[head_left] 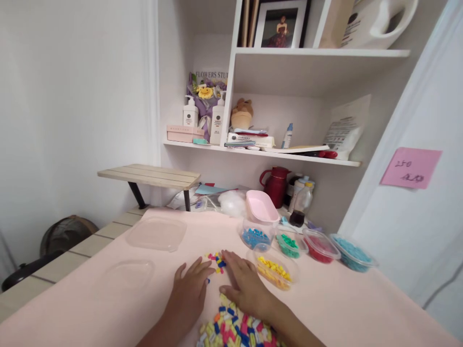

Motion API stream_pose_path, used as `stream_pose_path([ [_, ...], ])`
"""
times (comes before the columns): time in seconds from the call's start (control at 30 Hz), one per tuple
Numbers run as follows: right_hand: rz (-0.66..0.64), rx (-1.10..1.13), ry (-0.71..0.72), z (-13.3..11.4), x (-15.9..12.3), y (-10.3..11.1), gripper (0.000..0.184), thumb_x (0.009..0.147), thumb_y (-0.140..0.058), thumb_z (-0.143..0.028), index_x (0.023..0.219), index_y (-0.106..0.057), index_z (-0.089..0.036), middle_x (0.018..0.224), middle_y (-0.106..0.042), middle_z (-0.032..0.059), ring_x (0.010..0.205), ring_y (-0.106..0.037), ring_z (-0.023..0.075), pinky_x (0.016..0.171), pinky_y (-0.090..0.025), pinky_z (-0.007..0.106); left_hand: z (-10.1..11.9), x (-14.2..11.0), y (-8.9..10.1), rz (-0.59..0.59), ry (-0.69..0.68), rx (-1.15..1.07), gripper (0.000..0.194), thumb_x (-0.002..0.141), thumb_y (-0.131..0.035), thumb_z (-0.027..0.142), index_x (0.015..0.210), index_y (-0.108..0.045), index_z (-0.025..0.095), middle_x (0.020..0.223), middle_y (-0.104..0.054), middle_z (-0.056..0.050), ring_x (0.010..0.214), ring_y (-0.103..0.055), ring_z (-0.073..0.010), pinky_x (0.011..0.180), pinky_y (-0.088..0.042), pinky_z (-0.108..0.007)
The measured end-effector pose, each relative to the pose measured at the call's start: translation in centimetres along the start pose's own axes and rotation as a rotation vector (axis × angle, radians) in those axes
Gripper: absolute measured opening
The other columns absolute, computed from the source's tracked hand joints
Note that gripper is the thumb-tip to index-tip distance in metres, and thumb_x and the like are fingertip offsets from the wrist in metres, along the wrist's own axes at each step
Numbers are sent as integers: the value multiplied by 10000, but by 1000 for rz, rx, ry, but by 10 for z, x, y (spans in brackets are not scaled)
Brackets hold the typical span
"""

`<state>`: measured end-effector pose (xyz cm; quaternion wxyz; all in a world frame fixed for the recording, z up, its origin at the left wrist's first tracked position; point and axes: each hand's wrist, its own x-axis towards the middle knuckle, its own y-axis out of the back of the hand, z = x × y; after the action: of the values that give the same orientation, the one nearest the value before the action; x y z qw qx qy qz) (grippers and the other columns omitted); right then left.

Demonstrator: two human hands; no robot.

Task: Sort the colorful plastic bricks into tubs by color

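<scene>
My left hand (189, 291) rests palm down on the pink table cover (79, 299), fingers spread. Opposite it, my right hand (248, 289) also lies low with its fingers stretched out. Between the two sets of fingertips is a small cluster of mixed coloured pieces (218, 262), partly hidden by the fingers. Nearer to me, below my right wrist, spreads a larger heap of small brick-like pieces (231, 327) in yellow, blue, pink, white and orange. Just right of my right hand stands a transparent tub of yellow pieces (274, 270).
Further tubs hold blue pieces (255, 237), green pieces (288, 243), red pieces (320, 246) and light blue pieces (351, 253). Behind them are a pink container (262, 206), a red jug (277, 185) and a bottle (302, 205). Transparent lids (157, 233) lie left. A small wooden stand (152, 174) is behind.
</scene>
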<state>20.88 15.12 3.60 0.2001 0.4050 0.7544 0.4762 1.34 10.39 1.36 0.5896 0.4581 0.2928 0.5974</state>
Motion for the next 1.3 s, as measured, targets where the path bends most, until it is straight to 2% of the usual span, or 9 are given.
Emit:
stream_pose_path([
  [0.2,176,117,93,0,-2,-1,302,830,-598,-316,1124,-647,-268,1206,-628,52,1141,-537,242,999,-363,401,-6,3,-3,112,110,-47,480,881,-350,132,1245,-621,287,1417,-535,-45,1335,-446,-207,1114,-300,-521],
  [0.3,230,147,95,2,-2,-3,337,850,-554,-253,1181,-613,-272,1168,-631,52,1079,-560,226,943,-393,370,-6,3,-3,109,108,-55,491,877,-347,125,1252,-621,285,1413,-538,-53,1331,-449,-206,1119,-291,-517],
  [0.47,215,79,159,5,-3,-8,446,842,-557,-200,1283,-558,-269,1313,-565,70,1196,-489,249,993,-334,392,-2,1,-1,64,57,-34,541,818,-369,51,1160,-676,337,1406,-546,-26,1336,-442,-200,1133,-238,-538],
  [0.6,232,77,118,1,-5,-6,185,870,-534,-191,969,-683,-240,1000,-685,36,972,-576,213,881,-374,347,0,1,2,19,-1,-72,581,787,-370,22,1098,-695,390,1358,-588,13,1294,-487,-187,1135,-222,-554],
  [0.7,244,138,80,0,-9,-2,278,926,-468,-228,705,-635,-200,720,-653,7,745,-577,169,747,-392,302,-2,3,3,81,-7,-156,557,799,-364,48,1157,-676,340,1329,-607,-12,1253,-525,-186,1121,-306,-495],
  [0.87,298,304,125,1,-16,4,192,909,-495,-208,865,-682,-211,878,-662,29,861,-593,174,779,-427,289,-9,8,0,228,95,-234,504,786,-359,50,1114,-702,221,1285,-601,-75,1182,-568,-190,1030,-447,-361],
  [1.03,188,216,217,1,-14,-1,233,878,-537,-172,963,-729,-272,974,-642,40,959,-579,197,884,-423,346,-5,4,0,111,20,-109,584,735,-379,-11,1093,-719,300,1251,-637,-36,1202,-534,-203,1046,-391,-422],
  [1.17,191,115,144,2,-11,-7,330,898,-504,-165,1138,-680,-306,1001,-643,53,971,-575,219,903,-421,384,2,0,5,32,-6,-65,650,733,-389,-16,1148,-679,392,1307,-618,15,1245,-490,-205,1066,-334,-466],
  [1.3,241,136,105,2,-13,-7,350,877,-537,-156,1180,-656,-284,1020,-643,58,963,-583,215,882,-444,356,1,0,4,56,-6,-73,629,773,-373,12,1214,-639,371,1322,-610,14,1254,-481,-196,1070,-328,-448],
])
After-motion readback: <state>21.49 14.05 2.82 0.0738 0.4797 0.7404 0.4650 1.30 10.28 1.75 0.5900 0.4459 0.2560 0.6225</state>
